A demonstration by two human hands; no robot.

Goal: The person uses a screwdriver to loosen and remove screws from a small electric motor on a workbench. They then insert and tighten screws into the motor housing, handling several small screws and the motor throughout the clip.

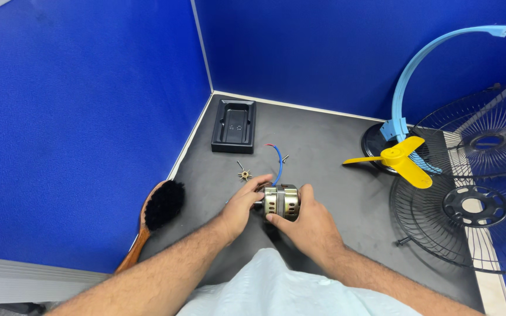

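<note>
A small metal fan motor (281,201) with slotted casing is held between both hands just above the dark grey desk mat (323,152). My left hand (242,205) grips its left end near the shaft. My right hand (306,223) wraps the right side and underside. A blue wire with a red tip (277,161) curves up from the motor. Just beyond the hands lie a small brass star-shaped part (245,174) and loose screws (285,157).
A black plastic tray (234,125) sits at the back left corner. A wooden brush with black bristles (156,213) lies at the left. At the right are a yellow fan blade (399,161), a light blue curved rim (426,61) and two black wire fan guards (475,199). Blue partition walls enclose the desk.
</note>
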